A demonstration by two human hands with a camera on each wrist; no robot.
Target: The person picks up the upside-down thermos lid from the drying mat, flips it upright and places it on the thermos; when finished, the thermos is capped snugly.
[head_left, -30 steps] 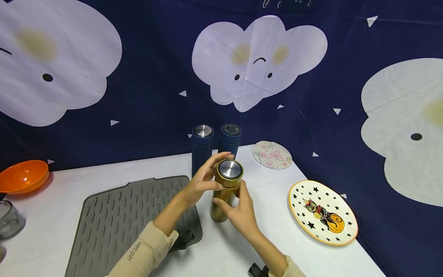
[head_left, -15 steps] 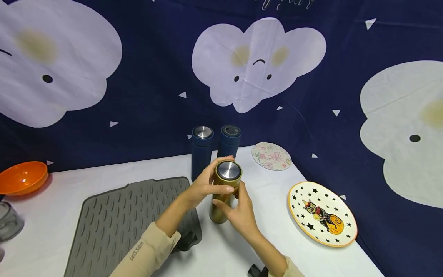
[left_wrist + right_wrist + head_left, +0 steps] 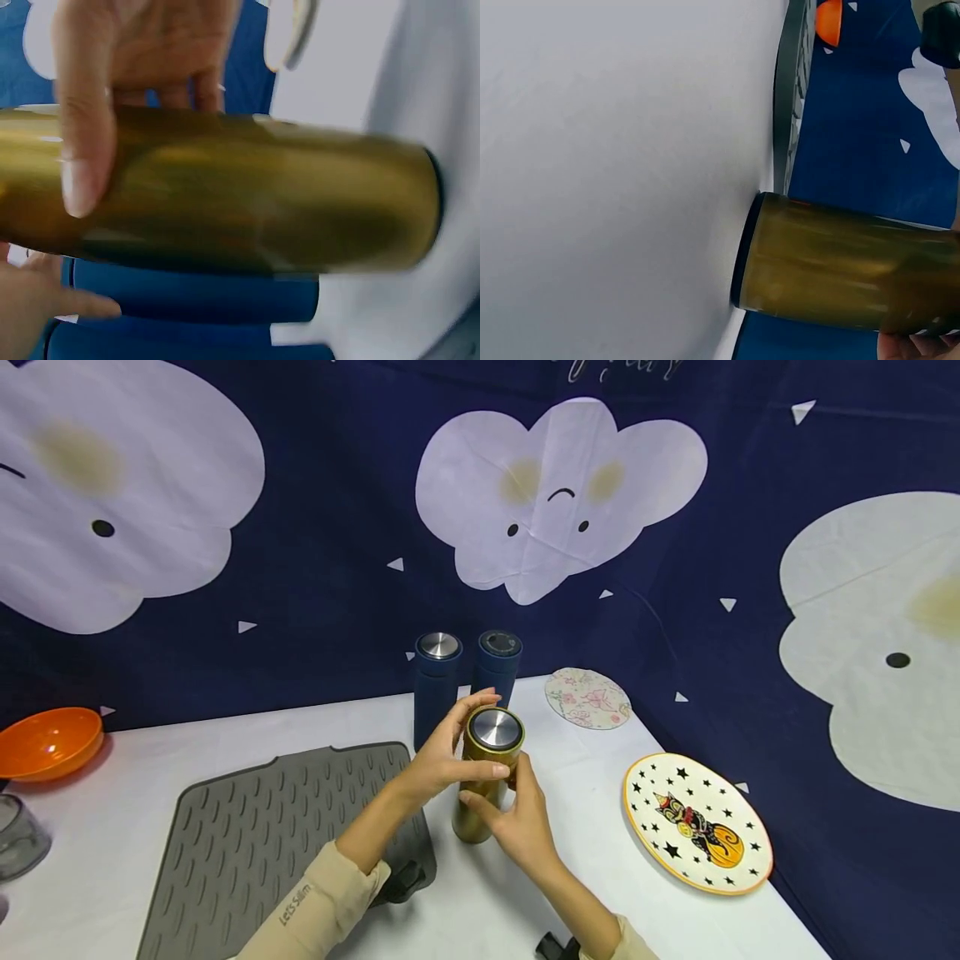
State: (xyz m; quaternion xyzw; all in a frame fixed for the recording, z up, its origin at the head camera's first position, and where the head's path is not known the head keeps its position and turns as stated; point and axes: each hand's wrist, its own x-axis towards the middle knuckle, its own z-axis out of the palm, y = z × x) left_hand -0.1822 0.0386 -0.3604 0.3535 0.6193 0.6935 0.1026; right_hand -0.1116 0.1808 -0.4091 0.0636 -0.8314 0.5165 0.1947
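Only one legible text — "Let's Slim" — printed along the beige left sleeve [image 3: 294, 903].

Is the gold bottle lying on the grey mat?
No, the gold bottle stands upright on the white table, beside the grey mat.

The scene is evenly and brightly lit from above; only soft, short shadows are cast on the white table [image 3: 225, 735] beneath the left hand [image 3: 438, 764] and the right hand [image 3: 525, 822]. A dull sheen is seen on the steel cap of the gold flask [image 3: 487, 768] held between them. Edges of the head view are bowed by wide-angle distortion. Both wrist views are blurred at close range, and a pale highlight is smeared along the flask's body.
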